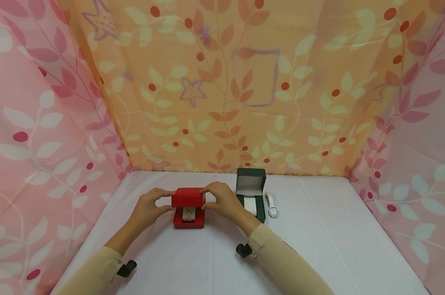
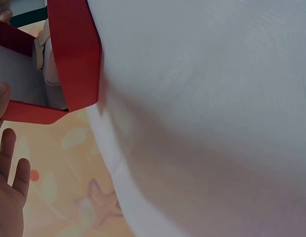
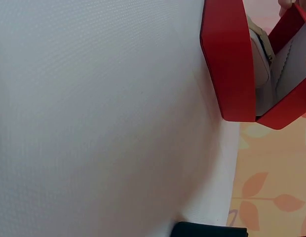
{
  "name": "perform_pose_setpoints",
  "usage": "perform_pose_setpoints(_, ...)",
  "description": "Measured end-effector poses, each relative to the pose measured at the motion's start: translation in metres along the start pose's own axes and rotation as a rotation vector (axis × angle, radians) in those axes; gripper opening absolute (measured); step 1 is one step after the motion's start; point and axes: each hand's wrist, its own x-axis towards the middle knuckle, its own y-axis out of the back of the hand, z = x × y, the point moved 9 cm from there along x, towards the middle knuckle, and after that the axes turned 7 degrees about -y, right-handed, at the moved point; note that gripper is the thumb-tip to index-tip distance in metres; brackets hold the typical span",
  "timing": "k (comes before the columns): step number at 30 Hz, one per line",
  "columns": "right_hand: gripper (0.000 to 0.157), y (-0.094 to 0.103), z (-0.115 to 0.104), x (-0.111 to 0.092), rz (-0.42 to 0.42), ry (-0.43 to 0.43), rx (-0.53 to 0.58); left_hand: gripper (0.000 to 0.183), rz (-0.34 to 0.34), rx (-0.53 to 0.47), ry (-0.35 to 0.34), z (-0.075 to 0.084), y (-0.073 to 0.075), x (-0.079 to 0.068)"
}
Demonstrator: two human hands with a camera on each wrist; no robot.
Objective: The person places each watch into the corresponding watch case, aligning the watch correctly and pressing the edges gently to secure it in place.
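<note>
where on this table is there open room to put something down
Bare cloth lies right of the white watch, left of the left hand, and in front between the sleeves. The middle is crowded: red box, right hand, green box.

A small red hinged box (image 1: 188,209) sits on the white table, lid half-raised, a watch on its pale cushion.
</note>
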Motion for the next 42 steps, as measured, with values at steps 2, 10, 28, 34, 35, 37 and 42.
perform_pose_setpoints(2, 0.046, 0.000, 0.001, 0.000, -0.003, -0.006, 0.004, 0.054, -0.002, 0.014, 0.005, -0.001, -0.001, 0.000)
perform_pose_setpoints(10, 0.048, 0.003, 0.000, -0.002, 0.017, 0.026, 0.050, 0.055, -0.001, 0.022, -0.046, 0.005, -0.002, 0.001)
perform_pose_setpoints(28, 0.048, -0.006, 0.006, -0.005, 0.031, -0.003, 0.088, 0.059, -0.109, 0.008, 0.037, -0.003, -0.009, -0.002)
perform_pose_setpoints(34, 0.049, -0.006, 0.005, -0.005, 0.025, -0.007, 0.092, 0.068, -0.155, -0.018, 0.155, -0.014, -0.014, -0.004)
perform_pose_setpoints(35, 0.049, -0.006, 0.005, -0.005, 0.024, -0.006, 0.094, 0.071, -0.164, -0.017, 0.172, -0.016, -0.016, -0.004)
perform_pose_setpoints(37, 0.049, -0.006, 0.005, -0.006, 0.020, -0.009, 0.103, 0.075, -0.178, -0.018, 0.208, -0.019, -0.018, -0.005)
perform_pose_setpoints(42, 0.049, -0.006, 0.006, -0.007, 0.021, -0.015, 0.128, 0.074, -0.187, -0.015, 0.251, -0.021, -0.022, -0.006)
